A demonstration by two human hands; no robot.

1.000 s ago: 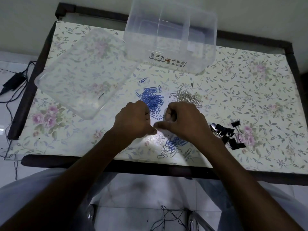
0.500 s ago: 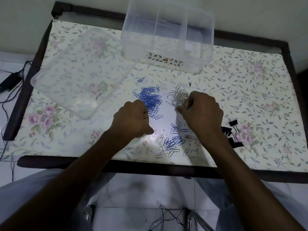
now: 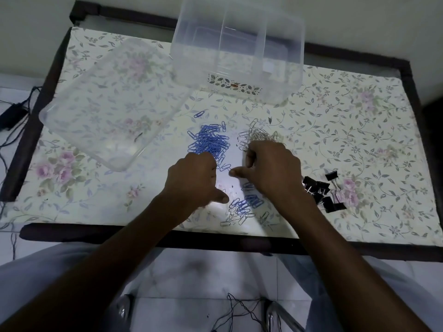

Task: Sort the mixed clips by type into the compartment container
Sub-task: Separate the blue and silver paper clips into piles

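On the floral table, a pile of blue paper clips [image 3: 208, 141] lies beside a pile of silver paper clips [image 3: 260, 136]. A smaller mixed pile [image 3: 242, 208] of blue and silver clips sits near the front edge. Black binder clips [image 3: 320, 192] are heaped to the right. My left hand [image 3: 194, 180] has its curled fingers at the near edge of the blue pile, thumb stuck out; its fingertips are hidden. My right hand [image 3: 272, 168] hovers just in front of the silver pile, fingers loosely curled, thumb pointing left, nothing visible in it. The clear compartment container [image 3: 275, 92] stands at the back.
A clear plastic lid [image 3: 112, 101] lies at the back left, overhanging the table's left side. One stray blue clip [image 3: 199, 114] lies behind the blue pile. The dark table frame [image 3: 167, 240] runs along the front. Cables [image 3: 14, 116] lie on the floor to the left.
My left hand has moved forward from the mixed pile to the blue pile. My right hand went to the silver pile and has now drawn slightly back toward me.
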